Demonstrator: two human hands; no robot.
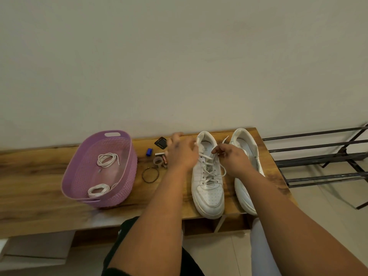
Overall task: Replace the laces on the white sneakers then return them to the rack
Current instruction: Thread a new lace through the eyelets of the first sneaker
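1. Head view: two white sneakers sit side by side on the wooden counter, the metal rack just right of it.
2. Right hand pinches the lace at the laced shoe's collar; left hand blurred, its grip unclear.
3. Spare lace coils lie in the purple basket.

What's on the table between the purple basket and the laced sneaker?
In the head view, small clutter: a blue cap, batteries, a bracelet and a black square item, between the purple basket and laced sneaker.

Wooden bench: purple basket, two white sneakers, bracelet, batteries.
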